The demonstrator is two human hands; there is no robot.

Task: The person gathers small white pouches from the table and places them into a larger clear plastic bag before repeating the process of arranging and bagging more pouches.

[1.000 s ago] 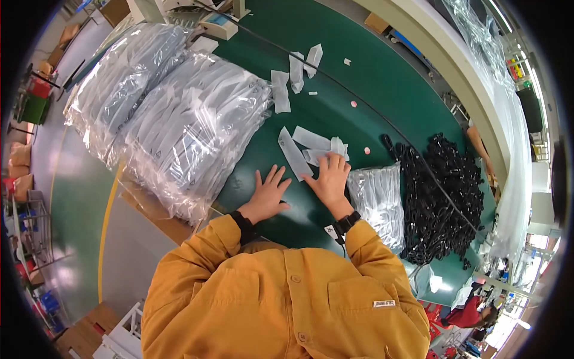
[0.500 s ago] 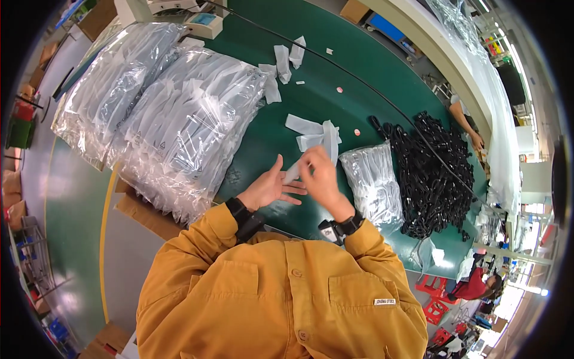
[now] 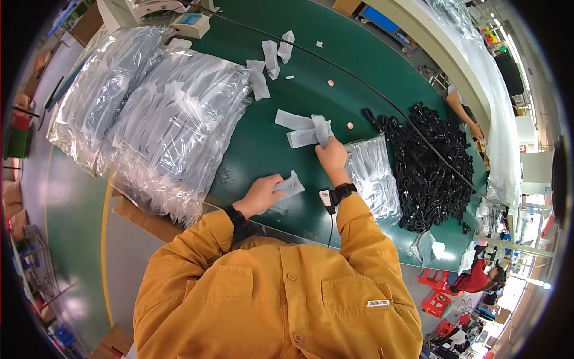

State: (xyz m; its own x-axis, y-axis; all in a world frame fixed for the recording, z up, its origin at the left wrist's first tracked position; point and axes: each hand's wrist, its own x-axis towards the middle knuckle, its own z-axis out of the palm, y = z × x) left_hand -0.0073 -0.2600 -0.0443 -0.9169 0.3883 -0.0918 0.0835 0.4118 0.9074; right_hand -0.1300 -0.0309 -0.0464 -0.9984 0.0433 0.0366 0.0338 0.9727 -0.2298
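My left hand (image 3: 262, 194) grips a small crumpled white plastic bag (image 3: 291, 184) just above the green table's (image 3: 299, 78) near edge. My right hand (image 3: 332, 157) reaches forward and holds one end of a white strip bag (image 3: 321, 128), which lies across two other flat white bags (image 3: 293, 121). A stack of clear plastic bags (image 3: 373, 173) sits just right of my right wrist. Beyond that stack lies a heap of black cables (image 3: 430, 161).
Large piles of clear-wrapped packets (image 3: 161, 119) cover the table's left side. Loose white bags (image 3: 272, 57) lie farther back beside a long black cord (image 3: 359, 81). A small machine (image 3: 191, 24) stands at the far left. Another person's arm (image 3: 463, 113) works at the right.
My hands were together over one bag; now they have parted. The left keeps a crumpled bag near the edge, and the right has reached forward to the white strips.
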